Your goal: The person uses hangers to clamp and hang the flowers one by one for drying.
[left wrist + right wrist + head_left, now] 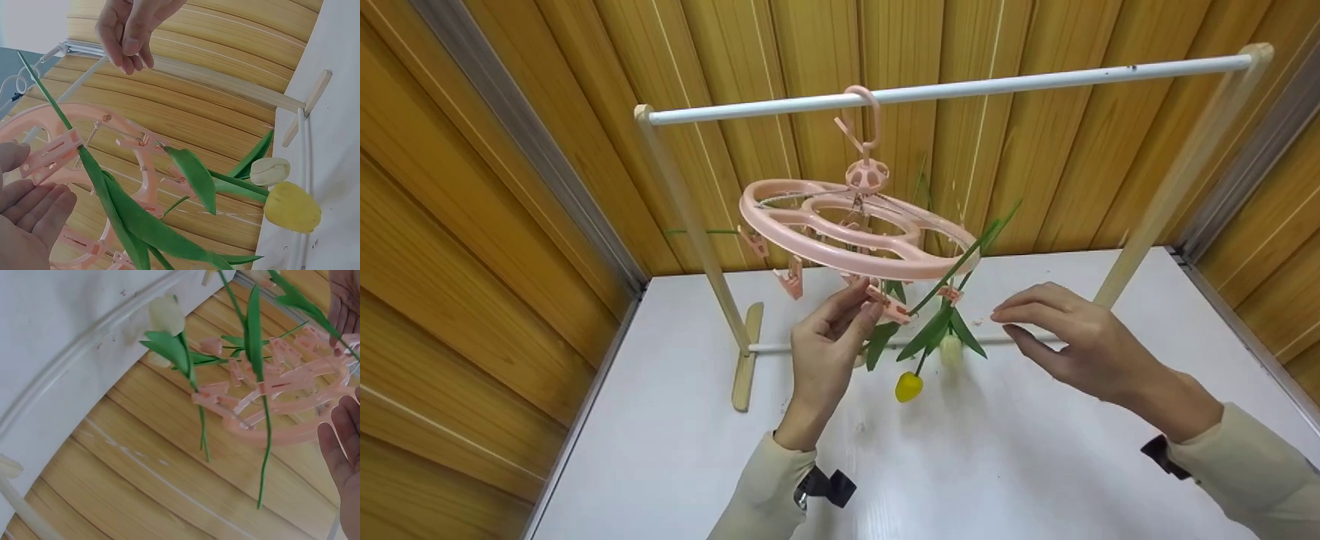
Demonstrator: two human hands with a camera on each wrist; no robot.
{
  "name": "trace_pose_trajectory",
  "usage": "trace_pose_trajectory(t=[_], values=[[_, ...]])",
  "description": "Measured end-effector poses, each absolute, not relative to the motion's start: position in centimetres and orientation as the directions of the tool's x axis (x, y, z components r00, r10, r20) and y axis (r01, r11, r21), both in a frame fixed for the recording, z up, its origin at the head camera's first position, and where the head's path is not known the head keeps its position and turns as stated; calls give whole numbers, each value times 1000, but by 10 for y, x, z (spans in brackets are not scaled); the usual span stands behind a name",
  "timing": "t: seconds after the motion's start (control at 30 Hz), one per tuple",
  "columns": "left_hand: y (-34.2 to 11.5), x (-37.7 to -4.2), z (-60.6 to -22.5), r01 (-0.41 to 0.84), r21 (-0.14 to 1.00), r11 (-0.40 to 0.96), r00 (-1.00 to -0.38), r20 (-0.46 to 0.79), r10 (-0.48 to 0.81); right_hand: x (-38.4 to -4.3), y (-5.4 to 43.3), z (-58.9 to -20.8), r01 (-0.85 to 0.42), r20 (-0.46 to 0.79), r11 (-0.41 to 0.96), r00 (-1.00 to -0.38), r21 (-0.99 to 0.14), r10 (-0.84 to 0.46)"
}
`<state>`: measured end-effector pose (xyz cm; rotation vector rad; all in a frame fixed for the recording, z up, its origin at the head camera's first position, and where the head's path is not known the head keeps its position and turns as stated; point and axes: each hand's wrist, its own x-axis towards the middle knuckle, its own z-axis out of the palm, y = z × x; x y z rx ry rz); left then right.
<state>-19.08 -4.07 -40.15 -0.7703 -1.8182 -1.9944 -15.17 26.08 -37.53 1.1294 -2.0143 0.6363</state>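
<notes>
A pink round clip hanger (855, 259) hangs tilted, its right side lower, from a white bar. My left hand (829, 345) pinches one of its pink clips (53, 157) between thumb and fingers. A green artificial tulip stem with long leaves (121, 216) passes through the jaws of that clip. To the right, my right hand (1080, 337) is held apart from the hanger, fingers loosely bent and nothing in them. A yellow tulip (909, 387) and a white tulip (951, 350) hang heads down below the ring. In the right wrist view a pale pink tulip (211, 346) also shows.
The rack has a white top bar (1035, 82), wooden posts (682, 195) and a low white crossbar (302, 169). It stands on a white table (660, 450) against yellow wood-panelled walls (1035, 165). Several other pink clips (789, 279) dangle from the ring.
</notes>
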Motion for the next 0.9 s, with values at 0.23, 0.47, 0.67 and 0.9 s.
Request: trace_pose_trajectory(t=[0.23, 0.47, 0.67, 0.9], values=[[-59, -189, -410, 588, 807, -57, -803, 591, 79, -155, 284, -384, -810, 762, 579, -432, -92, -483], [-93, -189, -420, 660, 748, 76, -750, 661, 12, -159, 308, -393, -741, 732, 665, -503, -93, -459], [-125, -192, -429, 740, 637, 216, -648, 761, -25, -165, 325, -402, -698, 726, 710, -538, -98, -428], [-163, -200, -443, 739, 543, 399, -587, 810, -16, -167, 341, -416, -598, 696, 784, -634, -166, -336]])
